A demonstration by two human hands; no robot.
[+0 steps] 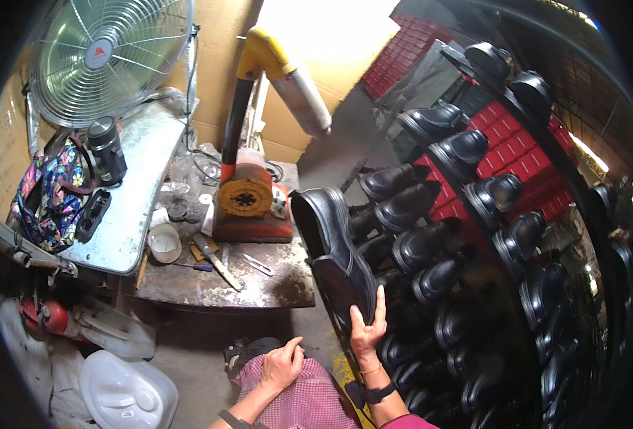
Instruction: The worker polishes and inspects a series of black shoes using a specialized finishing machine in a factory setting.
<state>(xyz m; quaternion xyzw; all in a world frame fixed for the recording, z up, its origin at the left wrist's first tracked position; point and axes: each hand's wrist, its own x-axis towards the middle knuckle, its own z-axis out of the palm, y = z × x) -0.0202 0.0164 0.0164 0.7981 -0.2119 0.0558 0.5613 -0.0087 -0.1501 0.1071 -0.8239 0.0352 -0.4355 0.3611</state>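
My right hand (368,331) grips a black leather shoe (335,243) near its toe, thumb and fingers on either side. The shoe hangs toe-down beside the workbench, its opening facing up and left. My left hand (283,365) rests above my lap, on the pink checked cloth (298,393). Its index finger is stretched out, the other fingers are loosely bent, and nothing shows in it. Close by on the right stands a rack holding several similar black shoes (423,243).
On the worn workbench (288,289) stand an orange-based machine (252,207) with a yellow elbow and grey nozzle, a white cup (165,243), a knife (220,264) and tweezers (258,264). A fan (102,53), flask (106,150) and floral bag (53,189) are left. A white plastic container (127,393) lies below.
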